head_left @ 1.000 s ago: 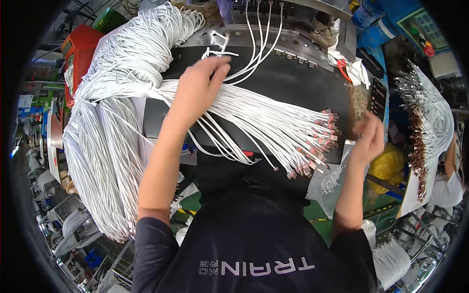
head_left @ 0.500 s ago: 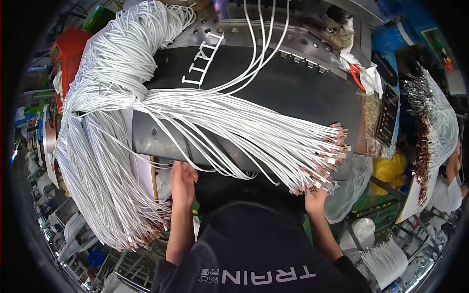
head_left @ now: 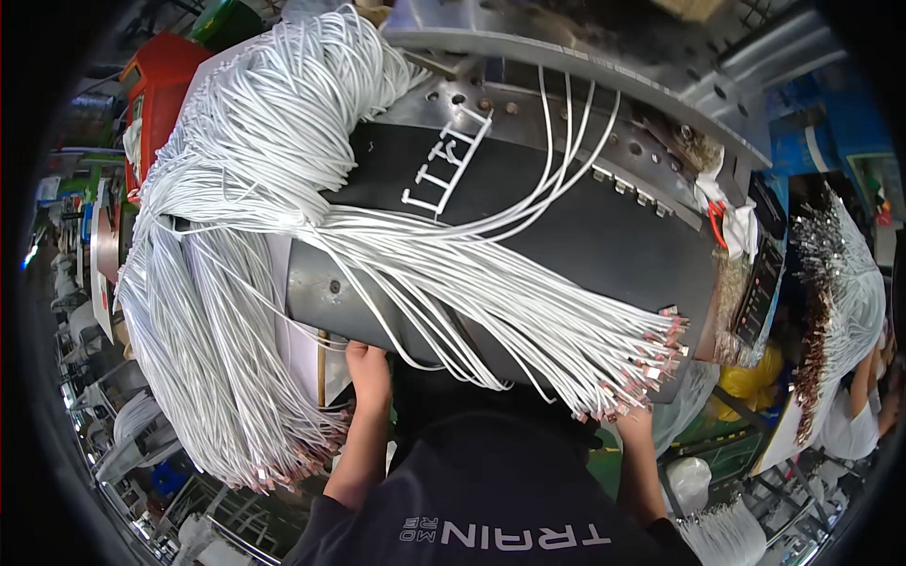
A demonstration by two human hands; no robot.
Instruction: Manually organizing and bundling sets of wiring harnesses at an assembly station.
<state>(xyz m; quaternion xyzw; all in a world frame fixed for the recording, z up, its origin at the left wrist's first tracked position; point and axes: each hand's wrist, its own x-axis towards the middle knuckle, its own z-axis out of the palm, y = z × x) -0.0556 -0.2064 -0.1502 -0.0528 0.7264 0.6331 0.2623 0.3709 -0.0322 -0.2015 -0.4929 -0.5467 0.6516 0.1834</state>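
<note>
A thick sheaf of white cables [head_left: 491, 274] fans out across a dark machine surface [head_left: 585, 236], its small metal-and-pinkish connectors [head_left: 651, 373] bunched at the lower right. My right hand [head_left: 634, 422] is at the near edge of these connectors, closed on cable ends there; its fingertips are mostly hidden under them. At the near left edge of the surface is my left hand [head_left: 368, 366], fingers curled in, close to a loose cable loop; what it holds, if anything, is hidden. A second bundle of white cables [head_left: 226, 358] hangs down left of it.
Coiled white cable [head_left: 274, 113] is heaped at the far left beside a red machine [head_left: 160, 94]. A white ladder-shaped plastic piece [head_left: 453, 165] lies on the dark surface. Red-handled pliers [head_left: 717, 224] and a control panel [head_left: 758, 292] are at the right, with another cable bundle [head_left: 854, 302] beyond.
The view has shifted, so the bench appears lower and further right. My left hand's fingers look more curled. My right hand stays at the connector ends.
</note>
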